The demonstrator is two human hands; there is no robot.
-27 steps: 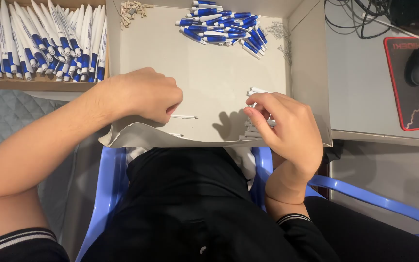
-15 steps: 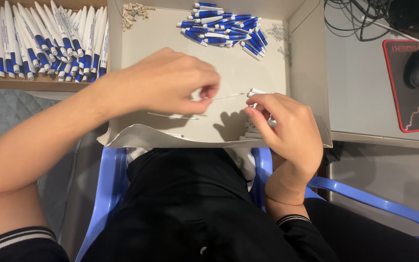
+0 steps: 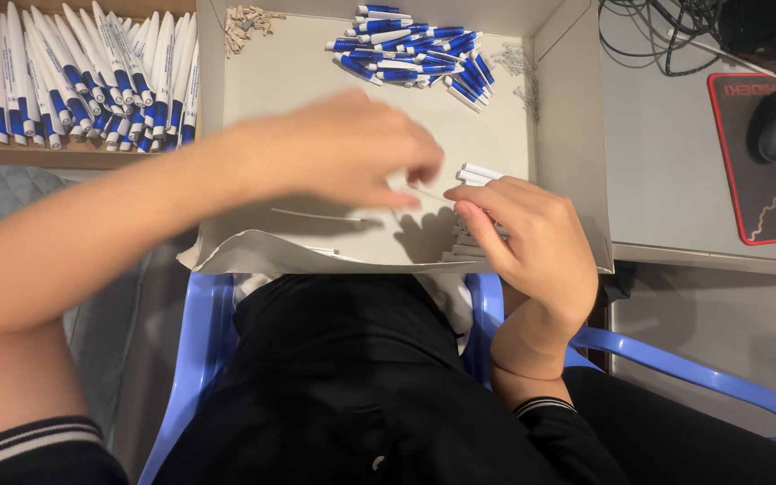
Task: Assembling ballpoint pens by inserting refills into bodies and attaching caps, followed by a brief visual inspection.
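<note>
Over the shallow beige cardboard tray (image 3: 568,108) | left hand (image 3: 343,148) has crossed from the tray's front-left to meet the right hand (image 3: 532,238) | left grip pinches a thin white refill (image 3: 424,190) | right grip closed on white pen barrels (image 3: 476,172) | pieces now tip to tip

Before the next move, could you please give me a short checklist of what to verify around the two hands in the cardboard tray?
1. Right hand grips a bundle of white pen barrels: ok, their ends stick out above the fingers.
2. Left hand is at the barrel ends: ok, its fingertips are close to them; actual contact cannot tell, the hand is blurred.
3. What the left hand pinches: cannot tell, hidden by the fingers.
4. A thin refill lies on the cardboard tray floor: ok, apart from both hands.
5. Blue-and-white pen parts piled at the far end: ok.
6. Small springs by the right wall: ok.
</note>
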